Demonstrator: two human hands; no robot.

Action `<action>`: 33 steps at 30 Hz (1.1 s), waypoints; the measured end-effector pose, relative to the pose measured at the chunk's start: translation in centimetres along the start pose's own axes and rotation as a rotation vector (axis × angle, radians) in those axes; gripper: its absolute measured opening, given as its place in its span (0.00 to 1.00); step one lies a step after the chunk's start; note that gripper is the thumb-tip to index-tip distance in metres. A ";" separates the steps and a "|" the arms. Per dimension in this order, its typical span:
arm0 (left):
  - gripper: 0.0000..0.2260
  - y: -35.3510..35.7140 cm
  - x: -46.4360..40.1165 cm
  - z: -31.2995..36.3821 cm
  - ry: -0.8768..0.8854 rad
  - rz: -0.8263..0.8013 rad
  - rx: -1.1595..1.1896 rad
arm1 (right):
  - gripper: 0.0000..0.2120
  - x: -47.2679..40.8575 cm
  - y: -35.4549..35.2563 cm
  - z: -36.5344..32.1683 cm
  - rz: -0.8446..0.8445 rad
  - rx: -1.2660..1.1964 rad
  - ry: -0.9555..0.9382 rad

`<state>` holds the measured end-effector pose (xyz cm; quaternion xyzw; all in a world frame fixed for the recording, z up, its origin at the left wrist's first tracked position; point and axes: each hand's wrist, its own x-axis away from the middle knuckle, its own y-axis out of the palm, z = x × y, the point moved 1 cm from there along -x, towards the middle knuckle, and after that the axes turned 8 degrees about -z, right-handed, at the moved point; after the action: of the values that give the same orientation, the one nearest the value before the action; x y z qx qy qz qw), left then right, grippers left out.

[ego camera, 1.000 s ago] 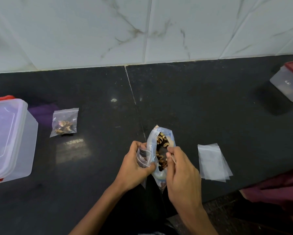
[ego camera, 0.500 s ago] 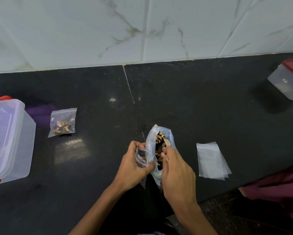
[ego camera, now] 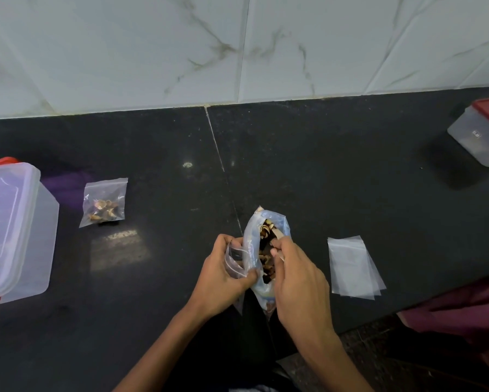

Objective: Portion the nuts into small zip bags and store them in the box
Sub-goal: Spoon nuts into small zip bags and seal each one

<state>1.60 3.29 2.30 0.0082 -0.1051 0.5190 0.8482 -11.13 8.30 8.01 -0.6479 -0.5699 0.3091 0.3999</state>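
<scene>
Both hands are gripping bags: left hand (ego camera: 223,271) holding small zip bag (ego camera: 235,260), right hand (ego camera: 295,274) fingertips disappearing inside nut bag (ego camera: 256,247).

Left hand (ego camera: 223,274) gripped a small zip bag (ego camera: 235,261) and the rim of the big nut bag (ego camera: 261,250). Right hand (ego camera: 297,274) had curled fingers in that bag's mouth. On the bench (ego camera: 336,179): filled zip bag (ego camera: 104,202), empty bag stack (ego camera: 353,267), clear box (ego camera: 14,230) at left, lidded container (ego camera: 483,134) far right.
</scene>
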 end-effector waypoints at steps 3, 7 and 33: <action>0.18 0.0 0.1 0.1 0.004 -0.011 0.004 | 0.10 0.1 0.0 0.3 -0.081 0.078 -0.006; 0.18 0.2 0.1 0.2 0.009 -0.001 0.008 | 0.07 0.8 -1.0 0.3 -0.070 -0.067 -0.054; 0.18 -0.1 0.4 -0.4 -0.016 -0.066 0.078 | 0.09 0.8 1.5 4.2 -0.073 -1.566 0.840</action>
<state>1.94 3.60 1.97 0.0488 -0.0910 0.4942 0.8632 -13.87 9.77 4.67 -0.7769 -0.4442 -0.4453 0.0278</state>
